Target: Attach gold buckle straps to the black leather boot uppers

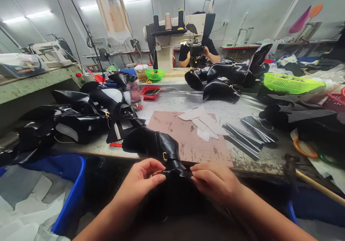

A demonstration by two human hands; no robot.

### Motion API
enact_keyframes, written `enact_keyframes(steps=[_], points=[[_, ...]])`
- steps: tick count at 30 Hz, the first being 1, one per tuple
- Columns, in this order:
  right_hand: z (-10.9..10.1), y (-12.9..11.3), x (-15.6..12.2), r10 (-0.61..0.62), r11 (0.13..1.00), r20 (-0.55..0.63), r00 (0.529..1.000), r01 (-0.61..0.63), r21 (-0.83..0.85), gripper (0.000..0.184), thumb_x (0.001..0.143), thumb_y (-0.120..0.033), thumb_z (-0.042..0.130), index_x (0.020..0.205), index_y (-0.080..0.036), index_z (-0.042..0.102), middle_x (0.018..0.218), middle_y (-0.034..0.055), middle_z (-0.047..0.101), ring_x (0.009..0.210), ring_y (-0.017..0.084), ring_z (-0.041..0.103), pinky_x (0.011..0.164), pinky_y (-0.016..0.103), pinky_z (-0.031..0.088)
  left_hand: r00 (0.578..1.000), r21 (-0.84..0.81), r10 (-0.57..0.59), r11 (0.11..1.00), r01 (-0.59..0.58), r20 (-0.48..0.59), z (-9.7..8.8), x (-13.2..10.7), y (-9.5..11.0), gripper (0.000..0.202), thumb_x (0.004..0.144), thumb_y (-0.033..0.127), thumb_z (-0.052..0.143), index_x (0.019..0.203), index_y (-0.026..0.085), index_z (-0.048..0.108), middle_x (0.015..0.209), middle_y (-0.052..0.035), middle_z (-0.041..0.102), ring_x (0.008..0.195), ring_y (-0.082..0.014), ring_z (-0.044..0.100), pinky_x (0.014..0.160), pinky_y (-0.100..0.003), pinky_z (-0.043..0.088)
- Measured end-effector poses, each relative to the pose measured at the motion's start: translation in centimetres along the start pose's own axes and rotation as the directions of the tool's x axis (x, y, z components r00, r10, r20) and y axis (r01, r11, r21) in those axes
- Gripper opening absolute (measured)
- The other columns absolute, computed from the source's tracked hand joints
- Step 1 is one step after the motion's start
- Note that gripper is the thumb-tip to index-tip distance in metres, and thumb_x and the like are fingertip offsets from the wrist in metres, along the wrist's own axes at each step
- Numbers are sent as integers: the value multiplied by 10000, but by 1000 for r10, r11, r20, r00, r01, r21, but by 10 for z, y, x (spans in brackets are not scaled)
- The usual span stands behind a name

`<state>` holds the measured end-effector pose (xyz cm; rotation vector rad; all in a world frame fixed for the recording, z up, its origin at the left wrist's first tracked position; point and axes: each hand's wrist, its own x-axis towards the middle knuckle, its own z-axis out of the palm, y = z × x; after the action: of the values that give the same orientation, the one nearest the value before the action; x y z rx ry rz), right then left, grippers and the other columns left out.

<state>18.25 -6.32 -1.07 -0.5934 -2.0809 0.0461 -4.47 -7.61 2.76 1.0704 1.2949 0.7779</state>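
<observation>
A glossy black leather boot upper [168, 144] with a strap and gold buckle lies over the near table edge and hangs toward me. My left hand [142, 180] pinches its near edge between thumb and fingers; a small reddish, shiny bit shows under these fingers, too hidden to name. On the other side, my right hand [215, 180] is closed on the same edge, fingertips pressed together. The leather is folded between the two hands. Beneath the upper's far part is a pinkish cutting board [210, 151], with white cut pieces [201, 120] on it.
More black boot uppers [78, 115] are piled at left, others [223, 75] at the back. Striped strips [244, 136] and a hammer [292, 165] lie right. A blue bin [78, 183] of scraps stands left. Behind a sewing machine [168, 50] sits a person [212, 50].
</observation>
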Motion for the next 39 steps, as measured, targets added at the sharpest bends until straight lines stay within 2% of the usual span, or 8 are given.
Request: enact_keyframes(steps=[6, 10, 13, 17, 26, 32, 35, 39], points=[[3, -8, 6, 152, 901, 97, 984, -178, 395, 94, 840, -107, 535, 880, -179, 581, 850, 66, 625, 766, 118, 617, 672, 191, 522, 1000, 83, 27, 996, -26, -13, 5, 5, 6, 209, 621, 245, 710, 756, 149, 583, 698, 7, 614, 685, -121, 534, 646, -223, 409], [4, -10, 13, 216, 811, 241, 946, -311, 496, 126, 875, -144, 491, 860, -191, 607, 889, 64, 599, 769, 117, 599, 684, 212, 509, 998, 117, 51, 992, -47, -32, 8, 5, 2, 190, 659, 263, 686, 743, 156, 552, 655, 38, 565, 621, -90, 490, 594, -196, 388], [12, -10, 14, 338, 708, 313, 888, -458, 537, 106, 874, -183, 492, 888, -203, 595, 818, 36, 616, 716, 117, 597, 658, 227, 500, 998, 132, 47, 990, -41, -41, 10, 4, -2, 189, 658, 254, 683, 729, 160, 535, 635, 50, 535, 593, -83, 465, 558, -187, 367], [26, -11, 11, 585, 501, 317, 746, -640, 582, 78, 778, -252, 629, 779, -198, 573, 688, -6, 643, 608, 117, 595, 572, 216, 477, 998, 119, 61, 991, -60, -3, 13, 5, -4, 154, 681, 249, 662, 717, 162, 540, 643, 45, 540, 617, -88, 472, 579, -184, 369], [27, -16, 16, 701, 436, 343, 625, -756, 488, 82, 726, -252, 631, 708, -176, 606, 637, -5, 617, 588, 120, 567, 560, 226, 450, 993, 208, 111, 971, -119, 47, 18, 5, -2, 141, 709, 277, 639, 812, 180, 633, 644, 28, 571, 618, -104, 487, 589, -195, 397], [30, -13, 5, 597, 519, 331, 731, -666, 535, 190, 717, -212, 646, 898, -198, 591, 685, -19, 577, 604, 112, 539, 566, 224, 448, 977, 299, 208, 931, -210, 39, 19, 7, -2, 122, 720, 260, 615, 809, 189, 657, 653, 21, 603, 616, -112, 510, 598, -201, 421], [31, -4, 2, 554, 644, 260, 791, -605, 467, 222, 757, -251, 642, 967, -215, 579, 751, -4, 563, 655, 124, 532, 585, 238, 445, 949, 378, 289, 871, -315, 125, 17, 8, -4, 133, 743, 220, 578, 839, 200, 668, 716, 5, 643, 649, -124, 549, 634, -215, 440], [36, 8, 2, 345, 787, 258, 902, -428, 444, 256, 840, -373, 567, 1042, -217, 585, 873, 51, 584, 775, 162, 548, 668, 284, 458, 894, 499, 347, 743, -446, 282, 13, 9, -2, 177, 786, 205, 534, 884, 216, 681, 835, -25, 675, 747, -154, 595, 695, -240, 457]])
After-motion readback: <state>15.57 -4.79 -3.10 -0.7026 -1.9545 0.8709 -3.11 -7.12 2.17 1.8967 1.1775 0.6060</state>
